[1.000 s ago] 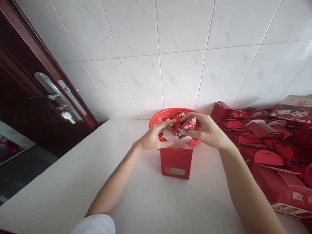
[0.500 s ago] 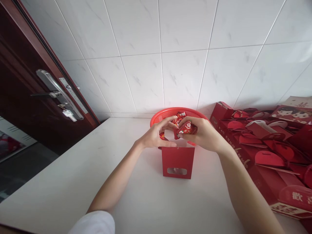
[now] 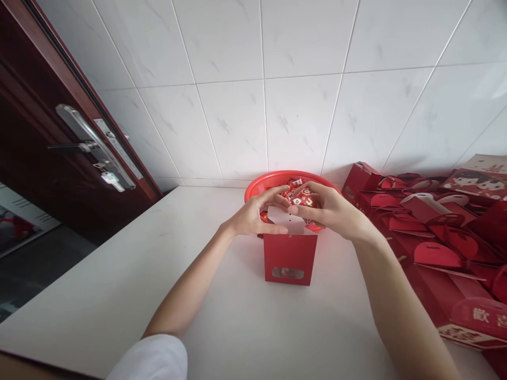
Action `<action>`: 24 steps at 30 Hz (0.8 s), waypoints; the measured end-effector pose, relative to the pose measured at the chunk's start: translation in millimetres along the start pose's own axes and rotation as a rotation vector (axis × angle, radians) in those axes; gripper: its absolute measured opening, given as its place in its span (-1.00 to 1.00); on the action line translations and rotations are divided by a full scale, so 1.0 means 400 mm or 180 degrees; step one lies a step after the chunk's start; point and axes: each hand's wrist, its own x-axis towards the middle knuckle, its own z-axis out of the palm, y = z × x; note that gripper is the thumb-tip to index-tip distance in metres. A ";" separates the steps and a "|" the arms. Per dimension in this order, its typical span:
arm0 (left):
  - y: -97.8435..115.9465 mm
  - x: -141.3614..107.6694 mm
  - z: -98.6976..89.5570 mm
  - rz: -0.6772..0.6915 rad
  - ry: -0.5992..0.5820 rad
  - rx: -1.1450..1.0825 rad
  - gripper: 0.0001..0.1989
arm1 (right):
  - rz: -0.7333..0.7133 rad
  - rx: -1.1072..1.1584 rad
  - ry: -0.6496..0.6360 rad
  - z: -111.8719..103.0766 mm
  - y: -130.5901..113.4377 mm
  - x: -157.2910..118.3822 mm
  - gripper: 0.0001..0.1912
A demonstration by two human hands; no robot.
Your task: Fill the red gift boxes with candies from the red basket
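A red paper gift box stands upright on the white table, its top open and its pale inside showing. Through a small clear window low on its front, something inside shows faintly. My left hand holds the box at its upper left, thumb along the front rim and fingers curved over the far side. Above the right rim hovers my right hand, thumb and fingers apart with no packet plainly in them. Behind both hands, a red plastic basket holds red-wrapped sweets, seen partly through the gap between my right fingers.
Many folded red gift boxes stand packed together along the right side. White wall tiles rise behind the table. On the left is a dark red door with a metal handle and hanging keys.
The red packet that my right hand held over the box is gone from its fingers, which have spread. My left hand stays at the box.
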 end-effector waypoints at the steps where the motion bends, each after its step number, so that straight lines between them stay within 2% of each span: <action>1: -0.001 0.000 0.000 -0.0011 0.0000 0.0018 -0.09 | 0.0102 0.0121 -0.0126 -0.003 0.000 0.001 -0.62; 3: -0.003 0.001 -0.001 0.0000 -0.0006 0.0041 -0.08 | 0.0236 0.0273 -0.0274 -0.008 0.002 0.004 -0.64; 6: -0.006 0.001 -0.002 0.0005 -0.0003 0.0077 -0.07 | 0.0094 0.0322 -0.0291 -0.010 0.010 0.009 -0.72; 8: -0.004 0.001 -0.002 -0.0021 0.0026 0.0117 -0.07 | -0.0003 0.0195 -0.0281 -0.005 0.015 0.010 -0.75; 13: 0.002 0.001 -0.001 0.0046 -0.0001 0.0125 -0.10 | 0.0098 -0.0361 -0.0231 0.012 0.023 0.011 -0.73; 19: -0.010 0.000 -0.002 0.0160 -0.0002 0.0087 -0.10 | -0.0011 -0.0750 -0.0690 0.003 0.021 0.011 -0.81; 24: -0.010 -0.002 -0.002 0.0156 -0.0018 0.0049 -0.10 | -0.0105 -0.1463 -0.0951 0.010 0.014 0.008 -0.82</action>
